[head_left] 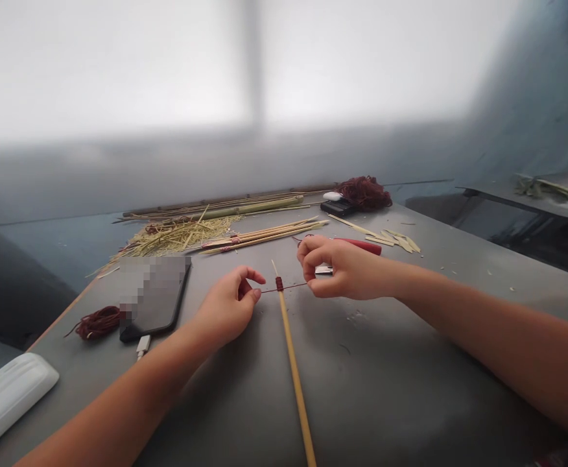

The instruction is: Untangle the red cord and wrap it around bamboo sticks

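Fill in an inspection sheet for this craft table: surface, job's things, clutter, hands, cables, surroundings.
Surface: grey table, scattered with small shavings.
Job's things: bamboo stick lying flat, dark red cord wrapped near its tip, ends pulled to both sides.
Clutter: straw pile, bound stick bundle, red cord coil, red yarn heap, phone, red-handled knife, white case.
Hands: left hand pinches one cord end; right hand pinches the other.
Cables: white plug at the phone.
Surroundings: blurred wall, second bench at right.
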The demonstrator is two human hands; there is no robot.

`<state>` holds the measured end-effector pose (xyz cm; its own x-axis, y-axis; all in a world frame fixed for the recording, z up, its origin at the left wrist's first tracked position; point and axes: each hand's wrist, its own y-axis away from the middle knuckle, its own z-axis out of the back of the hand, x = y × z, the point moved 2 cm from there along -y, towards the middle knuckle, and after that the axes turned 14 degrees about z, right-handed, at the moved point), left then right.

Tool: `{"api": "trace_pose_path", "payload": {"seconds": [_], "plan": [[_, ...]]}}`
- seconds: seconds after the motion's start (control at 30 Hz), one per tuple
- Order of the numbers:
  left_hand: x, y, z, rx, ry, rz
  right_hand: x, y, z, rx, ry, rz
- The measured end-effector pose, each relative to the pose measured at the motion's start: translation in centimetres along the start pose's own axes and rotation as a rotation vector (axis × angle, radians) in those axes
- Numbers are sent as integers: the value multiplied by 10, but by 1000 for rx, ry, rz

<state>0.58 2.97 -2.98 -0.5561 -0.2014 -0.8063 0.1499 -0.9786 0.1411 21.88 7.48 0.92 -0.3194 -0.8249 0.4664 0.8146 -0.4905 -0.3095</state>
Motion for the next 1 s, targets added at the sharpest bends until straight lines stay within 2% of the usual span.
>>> {"api": "trace_pose_path", "payload": {"seconds": [0.13,0.3,0.4,0.6,0.7,0.83,1.0], "plan": [[-1,2,-3,14,-36,-36,-4,-1,-1,10,-108,-14],[1,3,-9,31,-69,-143,-2,-5,-15,64,-633,-12],[3,4,-12,23,-75,-182,-2,-6,-24,93,-795,-30],[2,4,-13,58,-60,-177,-6,-5,-28,35,-720,-113],[0,6,-12,77,-44,-163,-7,-7,-30,-28,-769,-129],[-4,11,-11,78,45,-150,-10,-8,-35,-98,-778,-225],[-8,15,-11,130,216,-152,-11,-7,-40,-77,-636,-190]]}}
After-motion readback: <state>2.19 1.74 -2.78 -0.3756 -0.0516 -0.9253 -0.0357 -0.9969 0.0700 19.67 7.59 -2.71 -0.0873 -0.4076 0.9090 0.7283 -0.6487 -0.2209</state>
